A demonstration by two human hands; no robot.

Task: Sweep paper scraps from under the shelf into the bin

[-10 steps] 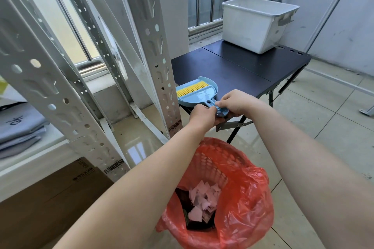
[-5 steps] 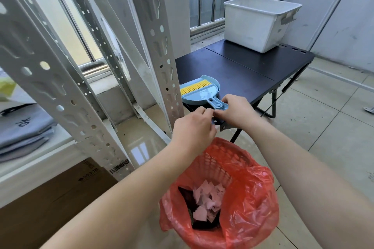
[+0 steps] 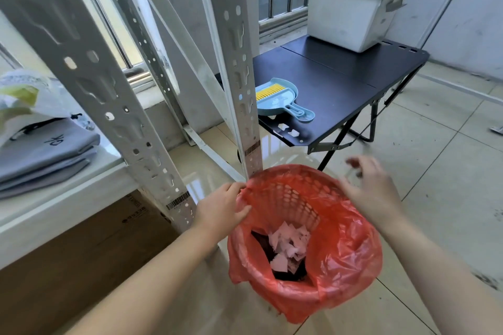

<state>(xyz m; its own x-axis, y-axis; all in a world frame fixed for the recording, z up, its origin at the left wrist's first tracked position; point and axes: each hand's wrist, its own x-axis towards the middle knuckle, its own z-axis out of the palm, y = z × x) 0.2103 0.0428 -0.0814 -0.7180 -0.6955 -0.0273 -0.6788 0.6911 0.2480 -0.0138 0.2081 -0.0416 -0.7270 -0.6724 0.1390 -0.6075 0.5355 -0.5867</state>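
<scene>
Both hands at the bin rim; scraps inside, dustpan set on the table.

The left hand [image 3: 221, 205] pinches the red liner at the left rim of the bin [image 3: 353, 266], thumb curled over the plastic. The right hand [image 3: 371, 189] hovers above the right rim with fingers loosely spread, holding nothing; its fingertips are motion-blurred. Paper scraps [image 3: 288, 247] lie in a pile at the bottom of the bin, which stands on the tiled floor [image 3: 435, 198] just beside the front post of the shelf [image 3: 236, 62]. The blue dustpan [image 3: 277, 102], with its yellow-bristled brush nested in it, rests near the front left corner of the black table [image 3: 340, 84]. A white tub [image 3: 353, 11] occupies the table's far edge.
</scene>
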